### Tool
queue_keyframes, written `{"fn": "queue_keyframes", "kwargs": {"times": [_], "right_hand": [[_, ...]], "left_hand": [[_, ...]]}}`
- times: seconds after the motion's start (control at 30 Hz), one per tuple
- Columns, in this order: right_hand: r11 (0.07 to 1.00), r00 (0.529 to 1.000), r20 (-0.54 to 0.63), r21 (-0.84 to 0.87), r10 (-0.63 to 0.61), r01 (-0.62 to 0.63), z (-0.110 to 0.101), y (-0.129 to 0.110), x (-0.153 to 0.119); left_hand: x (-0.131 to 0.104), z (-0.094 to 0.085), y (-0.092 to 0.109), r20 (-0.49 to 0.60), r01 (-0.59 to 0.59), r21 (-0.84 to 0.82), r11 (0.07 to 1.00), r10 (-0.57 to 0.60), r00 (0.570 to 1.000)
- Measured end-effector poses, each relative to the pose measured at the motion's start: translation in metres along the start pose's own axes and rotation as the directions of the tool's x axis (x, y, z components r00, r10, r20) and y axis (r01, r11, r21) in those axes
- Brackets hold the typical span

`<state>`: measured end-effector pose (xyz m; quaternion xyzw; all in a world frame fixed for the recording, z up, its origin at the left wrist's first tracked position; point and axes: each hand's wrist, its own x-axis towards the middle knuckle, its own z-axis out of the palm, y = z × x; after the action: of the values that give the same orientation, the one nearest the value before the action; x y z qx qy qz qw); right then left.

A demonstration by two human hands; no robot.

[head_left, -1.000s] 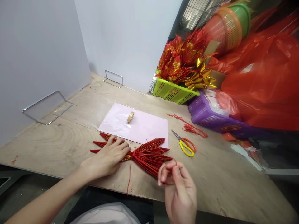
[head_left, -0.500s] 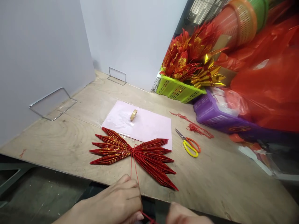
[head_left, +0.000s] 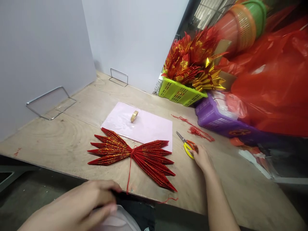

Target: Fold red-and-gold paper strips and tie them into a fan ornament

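A pleated red and gold paper fan (head_left: 113, 149), pinched at its middle by a tied red string (head_left: 130, 170), lies near the table's front edge. The string's ends hang towards that edge. My right hand (head_left: 202, 158) has its fingers closed on the handles of the scissors (head_left: 186, 145), whose closed blades point to the upper left on the table. My left hand (head_left: 96, 200) is in front of the table edge, left of the string, with its fingers curled but apart and nothing seen between them.
A pink sheet (head_left: 154, 125) bears a tape roll (head_left: 134, 116). Loose red string (head_left: 199, 132) lies by the purple basket (head_left: 216, 118). A green basket (head_left: 180, 92) holds red and gold paper pieces. Wire stands (head_left: 51, 102) are by the wall. A short red thread (head_left: 168, 200) lies at the front edge.
My right hand has moved from the front edge up to the scissors and taken their handles. My left hand has let go of the string and shifted left. The view has shifted slightly.
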<state>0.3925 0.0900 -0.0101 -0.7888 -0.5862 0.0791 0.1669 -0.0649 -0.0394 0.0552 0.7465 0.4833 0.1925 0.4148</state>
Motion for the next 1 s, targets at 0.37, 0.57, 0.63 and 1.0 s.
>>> {"fn": "queue_keyframes", "kwargs": {"times": [0.37, 0.57, 0.63, 1.0], "right_hand": [[0.972, 0.991, 0.099, 0.206, 0.092, -0.111, -0.026, 0.007, -0.017], [0.383, 0.896, 0.443, 0.832, -0.022, -0.402, -0.035, -0.040, -0.084], [0.307, 0.804, 0.544, 0.828, -0.239, -0.469, -0.035, -0.063, -0.103], [0.801, -0.097, 0.843, 0.459, -0.529, -0.385, -0.033, -0.144, -0.065]], "left_hand": [[0.081, 0.069, -0.003, 0.007, 0.457, -0.517, 0.724, -0.530, 0.848], [0.077, 0.068, 0.001, -0.202, 0.286, -0.477, 0.831, -0.420, 0.885], [0.072, 0.065, 0.004, -0.205, 0.294, -0.426, 0.855, -0.408, 0.890], [0.071, 0.066, 0.016, -0.220, 0.309, -0.447, 0.840, -0.438, 0.872]]}}
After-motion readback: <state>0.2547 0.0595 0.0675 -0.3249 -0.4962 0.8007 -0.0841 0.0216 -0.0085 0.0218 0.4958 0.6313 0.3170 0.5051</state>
